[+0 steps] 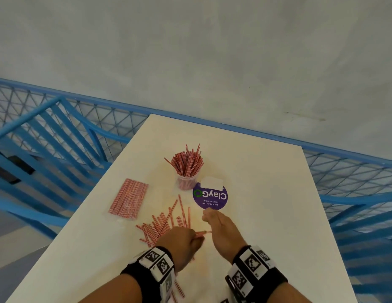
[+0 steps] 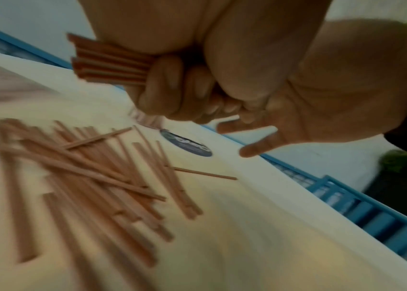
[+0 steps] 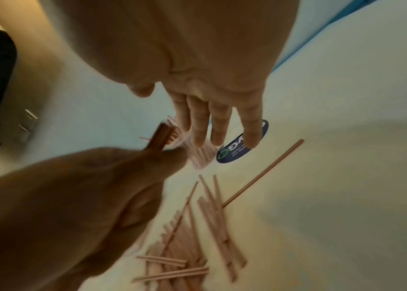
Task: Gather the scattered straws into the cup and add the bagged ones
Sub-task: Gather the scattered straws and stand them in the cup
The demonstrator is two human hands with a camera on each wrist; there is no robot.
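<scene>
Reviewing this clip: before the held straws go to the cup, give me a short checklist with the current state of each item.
1. Left hand has a firm grip on a bundle of straws: ok.
2. Right hand free, fingers straight: ok.
3. Cup upright on the table: ok.
4. Room left in the cup: cannot tell, already crowded.
5. Loose straws all gathered: not ok.
6. Bagged straws added: not ok, lying beside the cup.
</scene>
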